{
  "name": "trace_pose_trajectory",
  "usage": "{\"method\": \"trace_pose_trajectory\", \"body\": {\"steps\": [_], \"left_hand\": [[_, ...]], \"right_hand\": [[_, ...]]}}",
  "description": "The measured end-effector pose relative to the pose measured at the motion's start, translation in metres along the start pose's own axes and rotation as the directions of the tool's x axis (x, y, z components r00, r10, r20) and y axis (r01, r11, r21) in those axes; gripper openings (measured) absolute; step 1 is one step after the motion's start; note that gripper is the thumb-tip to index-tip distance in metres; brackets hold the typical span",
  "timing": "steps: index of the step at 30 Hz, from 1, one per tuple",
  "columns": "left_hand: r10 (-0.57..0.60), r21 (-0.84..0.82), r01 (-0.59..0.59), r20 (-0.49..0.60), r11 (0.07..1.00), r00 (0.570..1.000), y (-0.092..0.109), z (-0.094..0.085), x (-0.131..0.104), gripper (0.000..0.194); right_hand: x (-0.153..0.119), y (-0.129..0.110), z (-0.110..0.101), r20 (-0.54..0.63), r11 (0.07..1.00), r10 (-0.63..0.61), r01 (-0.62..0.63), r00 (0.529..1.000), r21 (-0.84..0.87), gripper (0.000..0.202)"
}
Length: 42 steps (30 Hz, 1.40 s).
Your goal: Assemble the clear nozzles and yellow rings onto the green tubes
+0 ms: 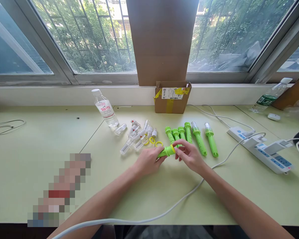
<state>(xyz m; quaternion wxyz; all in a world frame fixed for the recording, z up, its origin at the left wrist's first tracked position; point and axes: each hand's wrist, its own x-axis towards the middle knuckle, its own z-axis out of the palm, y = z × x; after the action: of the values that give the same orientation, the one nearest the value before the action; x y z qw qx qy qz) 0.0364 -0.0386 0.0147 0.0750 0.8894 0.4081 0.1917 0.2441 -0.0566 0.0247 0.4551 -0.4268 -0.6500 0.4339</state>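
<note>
My left hand (148, 161) is closed around a green plastic tube (167, 151) with a ribbed collar, held tilted just above the table. A yellow ring (173, 148) sits around the collar's right end. With thumb and fingers, my right hand (191, 157) pinches at this ring. Beyond my hands, several green tubes (188, 132) lie in a row. Two more green tubes (211, 141) carry clear tips. Left of them is a pile of clear plastic caps (139, 134), some with white parts. Loose yellow rings (159, 142) lie beside the pile.
A water bottle (106, 111) stands behind the clear caps. A cardboard box (171, 103) is against the wall. On the right are a power strip (261, 149) and another bottle (269, 98). A white cable (164, 212) crosses in front of me. A blurred patch (62, 189) covers something at left.
</note>
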Motion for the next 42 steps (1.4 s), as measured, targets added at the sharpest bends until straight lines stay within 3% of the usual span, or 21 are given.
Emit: {"method": "trace_pose_trajectory", "body": {"steps": [6,8,12,16,20,24,29,33,42], "left_hand": [[-0.066,-0.206,0.071,0.034,0.976,0.997,0.003,-0.003,0.002,0.019],[-0.08,-0.278,0.092,0.055,0.956,0.995,0.005,-0.005,0.003,0.027],[-0.071,-0.371,0.098,0.085,0.924,0.994,0.007,-0.01,0.004,0.045],[-0.051,-0.394,0.09,0.107,0.915,0.993,0.007,-0.011,0.005,0.049],[-0.049,-0.429,0.091,0.107,0.899,0.993,0.009,-0.013,0.005,0.049],[-0.048,-0.53,0.119,0.145,0.839,0.988,0.012,-0.018,0.004,0.052],[-0.086,-0.712,0.304,0.325,0.633,0.942,0.014,-0.022,0.002,0.053],[-0.082,-0.779,0.347,0.359,0.522,0.93,0.013,-0.022,0.003,0.052],[-0.057,-0.801,0.331,0.351,0.499,0.935,0.011,-0.02,0.003,0.045]], "right_hand": [[0.0,0.002,0.0,0.014,1.0,0.01,-0.01,1.0,0.021,0.023],[-0.001,0.003,0.0,0.019,1.0,-0.006,0.006,1.0,0.01,0.024],[-0.001,0.004,0.001,-0.026,0.984,-0.141,0.137,0.99,-0.114,0.019],[-0.001,0.003,0.001,-0.037,0.943,-0.271,0.258,0.962,-0.21,0.016],[-0.001,0.003,0.002,-0.013,0.917,-0.326,0.313,0.945,-0.247,0.023],[0.001,0.005,0.002,0.001,0.91,-0.333,0.322,0.943,-0.263,0.024],[0.001,0.007,0.002,-0.003,0.922,-0.311,0.301,0.95,-0.243,0.02],[0.001,0.006,0.003,-0.017,0.932,-0.287,0.276,0.958,-0.236,0.012],[0.001,0.007,0.004,-0.044,0.962,-0.208,0.196,0.977,-0.192,0.01]]}}
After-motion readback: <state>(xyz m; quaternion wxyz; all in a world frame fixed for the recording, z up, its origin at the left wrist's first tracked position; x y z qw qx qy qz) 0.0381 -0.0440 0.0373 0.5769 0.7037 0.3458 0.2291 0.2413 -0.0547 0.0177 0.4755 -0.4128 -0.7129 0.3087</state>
